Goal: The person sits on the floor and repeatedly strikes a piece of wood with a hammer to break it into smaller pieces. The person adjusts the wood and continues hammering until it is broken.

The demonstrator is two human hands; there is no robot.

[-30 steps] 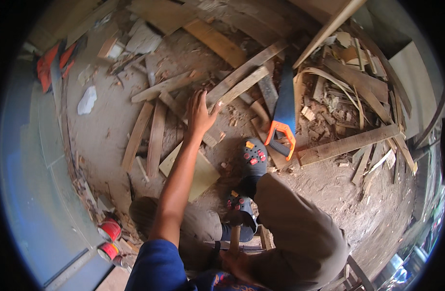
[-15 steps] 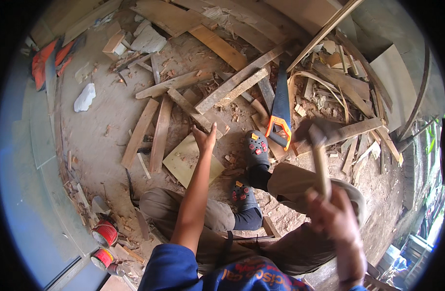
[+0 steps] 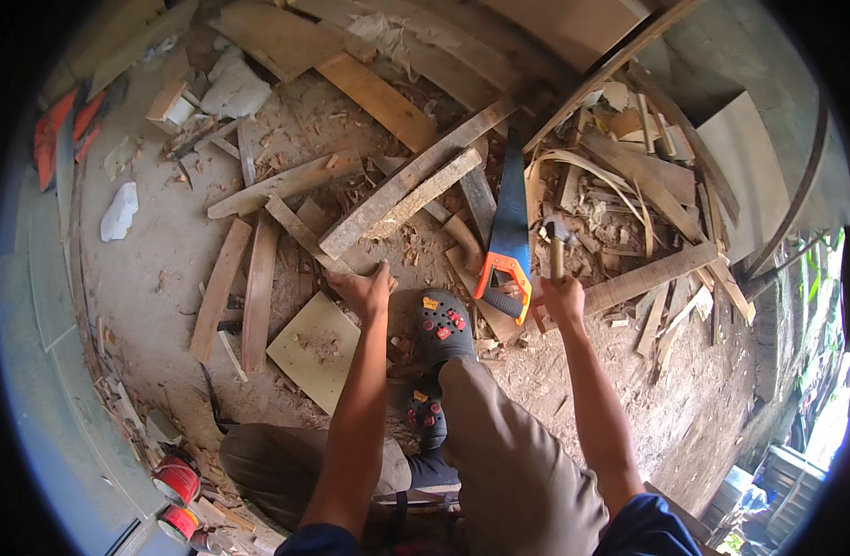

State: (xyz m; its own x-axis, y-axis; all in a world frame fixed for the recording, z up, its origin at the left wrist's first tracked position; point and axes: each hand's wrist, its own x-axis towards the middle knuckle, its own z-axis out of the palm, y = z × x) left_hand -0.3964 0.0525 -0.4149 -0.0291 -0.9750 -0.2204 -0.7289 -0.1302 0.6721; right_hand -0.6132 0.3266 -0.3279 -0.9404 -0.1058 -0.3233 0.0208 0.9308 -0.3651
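Observation:
My right hand (image 3: 564, 301) is wrapped round the wooden handle of a claw hammer (image 3: 557, 255), whose metal head points away from me, just right of the saw. My left hand (image 3: 362, 289) is closed round the near end of a short wooden board (image 3: 300, 232); some of its fingers are hidden. A longer, thicker plank (image 3: 415, 181) crosses over that board just ahead of the hand. Between my hands lies a handsaw (image 3: 510, 218) with a dark blade and an orange and black handle. A wooden-handled tool (image 3: 464, 239) lies partly under the planks.
My clog-covered foot (image 3: 440, 324) stands between my arms. Near my left forearm lies a pale square panel (image 3: 315, 352). Wood scraps and a long board (image 3: 647, 278) lie right; loose planks (image 3: 260, 296) lie left. Red cans (image 3: 176, 480) stand by the blue-grey panel at left.
My right hand has swung the hammer forward and down from beside my knee to the wood near the saw. My left hand stays at the board's end. The view has shifted right.

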